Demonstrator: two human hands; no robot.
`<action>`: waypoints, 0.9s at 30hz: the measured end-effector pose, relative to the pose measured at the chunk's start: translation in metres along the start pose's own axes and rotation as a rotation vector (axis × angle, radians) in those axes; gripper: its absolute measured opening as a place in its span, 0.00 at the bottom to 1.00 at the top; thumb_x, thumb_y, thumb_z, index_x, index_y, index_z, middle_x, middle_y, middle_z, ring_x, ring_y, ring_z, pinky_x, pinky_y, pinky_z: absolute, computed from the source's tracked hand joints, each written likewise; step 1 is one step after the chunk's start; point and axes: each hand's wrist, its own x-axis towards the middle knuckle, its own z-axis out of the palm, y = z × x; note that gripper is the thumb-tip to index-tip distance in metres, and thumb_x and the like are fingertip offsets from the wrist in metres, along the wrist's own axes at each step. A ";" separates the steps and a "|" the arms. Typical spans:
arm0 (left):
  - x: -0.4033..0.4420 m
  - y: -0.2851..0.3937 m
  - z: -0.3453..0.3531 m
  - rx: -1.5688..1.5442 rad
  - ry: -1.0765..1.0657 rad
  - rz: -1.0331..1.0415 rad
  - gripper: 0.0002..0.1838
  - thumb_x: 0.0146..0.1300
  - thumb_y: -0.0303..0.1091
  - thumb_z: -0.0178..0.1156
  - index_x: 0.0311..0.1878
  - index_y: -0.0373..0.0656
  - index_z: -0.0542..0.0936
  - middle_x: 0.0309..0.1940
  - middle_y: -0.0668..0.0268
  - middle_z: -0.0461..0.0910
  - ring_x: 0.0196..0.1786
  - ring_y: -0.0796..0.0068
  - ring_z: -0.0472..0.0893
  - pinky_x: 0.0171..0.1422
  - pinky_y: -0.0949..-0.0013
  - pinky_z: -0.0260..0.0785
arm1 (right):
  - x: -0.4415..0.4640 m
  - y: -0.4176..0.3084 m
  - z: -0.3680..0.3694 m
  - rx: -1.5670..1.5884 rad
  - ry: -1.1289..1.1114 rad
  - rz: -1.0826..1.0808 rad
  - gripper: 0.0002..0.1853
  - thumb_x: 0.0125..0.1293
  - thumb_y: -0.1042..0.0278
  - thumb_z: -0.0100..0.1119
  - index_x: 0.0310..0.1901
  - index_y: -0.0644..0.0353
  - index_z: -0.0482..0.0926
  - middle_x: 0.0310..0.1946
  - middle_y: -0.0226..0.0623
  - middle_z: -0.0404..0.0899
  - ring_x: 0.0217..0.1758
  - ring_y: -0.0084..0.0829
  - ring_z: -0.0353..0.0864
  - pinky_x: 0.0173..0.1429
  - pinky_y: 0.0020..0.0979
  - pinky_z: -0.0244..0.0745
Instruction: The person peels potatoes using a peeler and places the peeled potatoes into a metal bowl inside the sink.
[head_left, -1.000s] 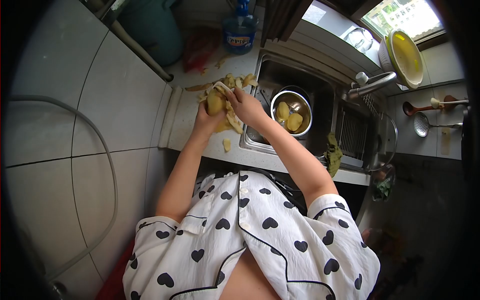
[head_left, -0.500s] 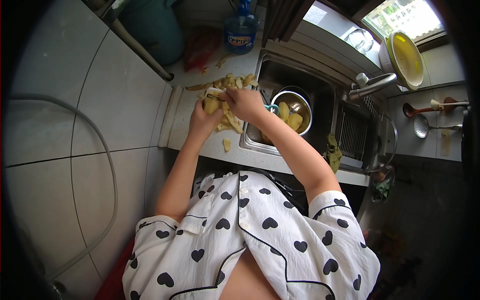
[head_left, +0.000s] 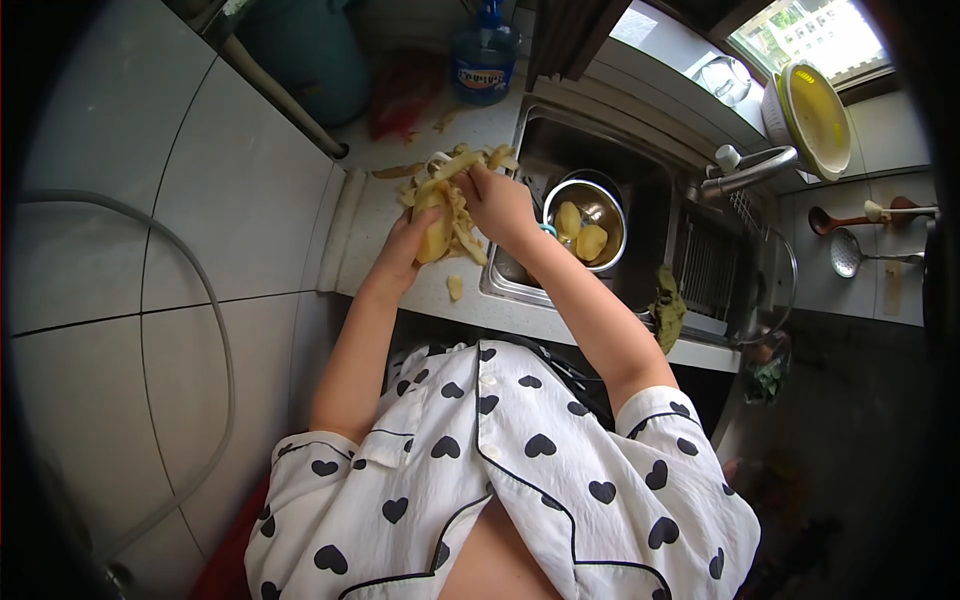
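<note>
My left hand is closed around a peeled-looking yellow potato, held over the counter beside the sink. Close to its upper end, my right hand is closed on a peeler, of which only a whitish part shows; the fingers cover the rest. A long strip of peel lies across the peeler, by the right fingertips. Heaped potato peels spread on the counter under and around both hands. One small loose peel lies nearer the counter's front edge.
Right of my hands, the steel sink holds a metal bowl with peeled potatoes. A teal loop shows near my right wrist. A blue bottle and a red bag stand behind; the faucet is at right.
The potato has turned and shows more of its yellow side. The peeler has moved up to its far end, with a peel strip now over it. My right hand has shifted slightly.
</note>
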 end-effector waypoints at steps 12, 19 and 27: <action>0.001 0.005 0.004 0.022 -0.001 0.048 0.25 0.61 0.43 0.57 0.58 0.43 0.68 0.46 0.66 0.75 0.45 0.76 0.77 0.42 0.69 0.74 | -0.012 -0.010 -0.010 0.011 -0.009 -0.080 0.17 0.68 0.53 0.46 0.35 0.59 0.75 0.26 0.48 0.79 0.34 0.52 0.78 0.39 0.47 0.71; 0.000 0.002 0.003 0.129 0.009 0.194 0.25 0.60 0.41 0.57 0.59 0.41 0.67 0.48 0.66 0.74 0.47 0.76 0.77 0.49 0.71 0.71 | -0.006 -0.013 -0.017 -0.034 -0.110 -0.119 0.20 0.67 0.49 0.45 0.33 0.58 0.77 0.28 0.47 0.80 0.35 0.50 0.79 0.39 0.46 0.71; -0.022 0.004 0.009 0.103 -0.015 0.140 0.27 0.58 0.42 0.59 0.59 0.42 0.67 0.46 0.65 0.74 0.43 0.76 0.77 0.42 0.72 0.73 | 0.015 0.030 0.020 -0.014 -0.231 0.106 0.21 0.67 0.47 0.45 0.43 0.54 0.82 0.36 0.45 0.82 0.43 0.45 0.80 0.48 0.42 0.73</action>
